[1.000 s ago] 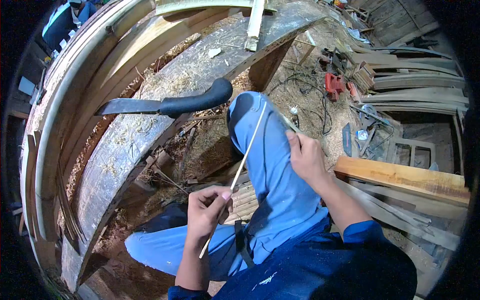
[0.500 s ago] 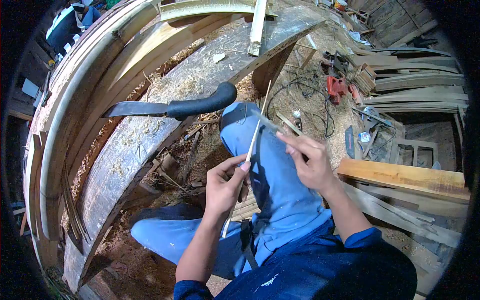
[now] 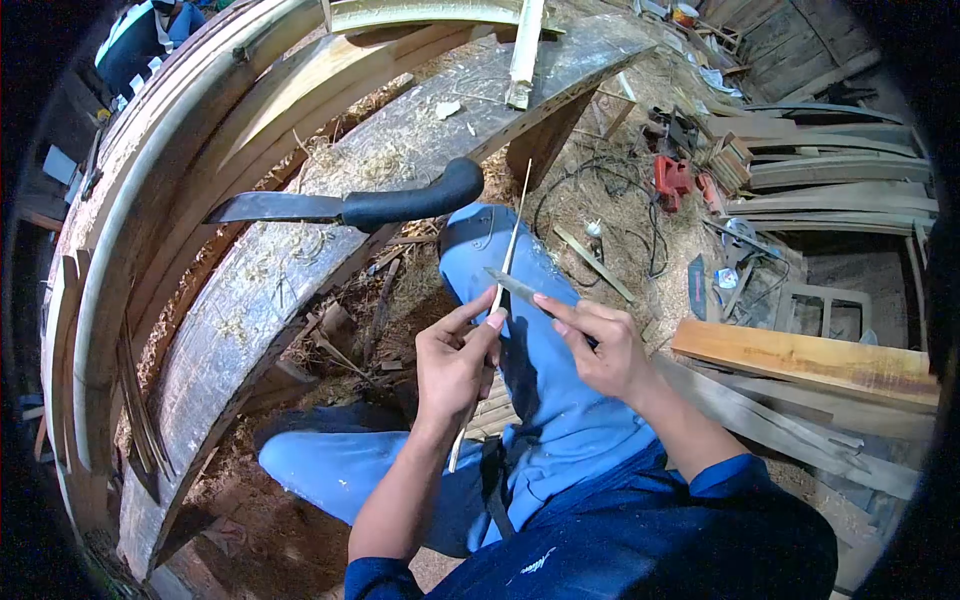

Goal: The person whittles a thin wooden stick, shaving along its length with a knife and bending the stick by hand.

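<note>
My left hand (image 3: 452,368) is closed around a thin pale strip of wood or bamboo (image 3: 519,218), which points up and away, its tail showing below my wrist. In my right hand (image 3: 606,352) is a small knife (image 3: 515,286), forefinger stretched along it; its handle is hidden in the palm. The blade crosses the strip just above my left thumb and appears to touch it. Both hands are over my blue trouser leg (image 3: 560,370). Ahead of them, a large black-handled knife (image 3: 410,205) lies on a curved plank (image 3: 225,330).
Shavings cover the plank and floor. Long curved timbers (image 3: 130,240) run along the left. A red tool (image 3: 672,182) and a dark cable (image 3: 655,240) are on the floor ahead. At right lie a yellowish beam (image 3: 800,355) and stacked boards (image 3: 840,175). A person (image 3: 130,50) is at far upper left.
The small knife, blurred and higher up the strip before, is now down close to my left thumb. My right hand has shifted slightly down and left. My left hand keeps its hold.
</note>
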Demonstrator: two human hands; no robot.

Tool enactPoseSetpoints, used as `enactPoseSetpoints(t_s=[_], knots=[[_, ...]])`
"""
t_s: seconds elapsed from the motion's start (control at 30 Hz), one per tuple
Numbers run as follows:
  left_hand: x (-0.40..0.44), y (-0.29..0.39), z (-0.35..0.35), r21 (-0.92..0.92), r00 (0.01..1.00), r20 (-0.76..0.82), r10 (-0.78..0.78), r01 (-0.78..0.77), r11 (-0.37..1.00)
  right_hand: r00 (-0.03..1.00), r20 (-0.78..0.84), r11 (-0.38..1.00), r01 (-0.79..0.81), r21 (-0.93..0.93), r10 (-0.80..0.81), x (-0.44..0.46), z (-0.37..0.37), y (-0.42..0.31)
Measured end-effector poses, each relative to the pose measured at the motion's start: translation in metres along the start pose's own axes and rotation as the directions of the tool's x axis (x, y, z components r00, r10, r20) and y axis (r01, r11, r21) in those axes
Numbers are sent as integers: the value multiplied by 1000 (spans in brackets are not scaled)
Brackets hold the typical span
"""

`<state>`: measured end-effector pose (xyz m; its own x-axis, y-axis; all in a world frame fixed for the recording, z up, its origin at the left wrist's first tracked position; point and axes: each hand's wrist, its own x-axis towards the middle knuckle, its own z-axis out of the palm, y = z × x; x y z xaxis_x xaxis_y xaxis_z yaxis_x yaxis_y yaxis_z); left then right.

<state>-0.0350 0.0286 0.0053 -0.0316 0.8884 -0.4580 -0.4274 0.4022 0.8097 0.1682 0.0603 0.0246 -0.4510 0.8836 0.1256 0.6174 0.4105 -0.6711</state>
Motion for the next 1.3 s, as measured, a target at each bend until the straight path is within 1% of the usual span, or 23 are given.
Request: enactPoseSetpoints(t_s=[0.13, 0.2, 0.23, 0.3, 0.33, 0.4, 0.47, 0.53, 0.6, 0.67, 0.73, 0.77, 0.83, 0.87, 0.9, 0.93, 0.97, 1.0, 1.03, 1.17, 1.23, 1.27, 1.3], knots=[[-1, -6, -6, -6, 1000, -27, -13, 13, 1000, 1000, -12, 999, 24, -40, -25, -1, 6, 2], [0, -18, -11, -110, 1000, 5, 25, -25, 994, 999, 0, 996, 34, -88, -35, -3, 6, 3], [-2, -19, -11, -114, 1000, 6, 23, -22, 993, 999, 3, 995, 33, -91, -32, -3, 4, 2], [-8, -16, -12, -99, 1000, -14, 0, -2, 995, 998, 30, 981, 61, -186, -57, -3, 3, 0], [-11, -17, -13, -100, 1000, -15, -6, 5, 995, 998, 34, 981, 57, -185, -52, -4, 5, 1], [-18, -21, -15, -122, 999, -23, -32, 29, 992, 996, -90, 993, 18, -115, -28, -3, 10, 5], [-37, -13, -20, -67, 995, -26, -98, 96, 993, 995, -92, 992, 12, -129, -24, 1, 7, 14], [-47, -23, -31, -21, 996, -14, -84, 84, 996, 995, -94, 991, 2, -135, -15, 4, 4, 19], [-51, -23, -34, -16, 995, 7, -102, 102, 995, 994, -107, 990, -1, -141, -14, 6, 0, 19], [-52, -20, -33, -20, 995, 27, -100, 100, 995, 993, -109, 990, 32, -137, -47, 5, 1, 23], [-51, -18, -28, -47, 988, 38, -149, 151, 987, 988, -140, 989, 52, -138, -71, 4, 3, 23], [-49, -20, -27, -39, 993, 41, -115, 116, 992, 988, -137, 989, 56, -135, -75, 2, 4, 22], [-42, -21, -22, -33, 996, 19, -85, 86, 996, 998, -69, 977, 1, -215, -16, -3, 4, 15], [-37, -19, -20, -26, 999, 5, -54, 54, 998, 998, -68, 978, 0, -210, -15, -4, 6, 12], [-33, -13, -17, -65, 997, 4, -76, 76, 995, 997, -57, 981, 33, -190, -45, -4, 8, 8], [-25, -18, -15, -82, 999, -17, -51, 49, 995, 996, -49, 983, 65, -172, -75, -5, 10, 5], [-17, -19, -14, -69, 1000, -15, -27, 25, 997, 999, -21, 984, 45, -170, -50, -6, 11, 3], [-10, -18, -12, -57, 1000, -12, -1, 0, 998, 998, -28, 984, 45, -171, -50, -7, 13, 2], [-9, -7, -6, -61, 998, -32, -60, 58, 996, 999, -16, 984, 48, -173, -52, -8, 14, 0], [0, -6, -6, -22, 998, 14, -54, 55, 998, 999, -33, 981, 8, -196, -15, -8, 17, 3], [-4, -12, -8, -34, 998, 36, -53, 54, 998, 999, -42, 978, -11, -209, 2, -5, 13, 5], [-7, -15, -9, -47, 998, 47, -47, 49, 998, 998, -65, 982, 2, -190, -14, -3, 11, 6], [-10, -12, -10, -42, 996, 47, -78, 80, 996, 996, -85, 986, 16, -169, -31, 0, 9, 7]])
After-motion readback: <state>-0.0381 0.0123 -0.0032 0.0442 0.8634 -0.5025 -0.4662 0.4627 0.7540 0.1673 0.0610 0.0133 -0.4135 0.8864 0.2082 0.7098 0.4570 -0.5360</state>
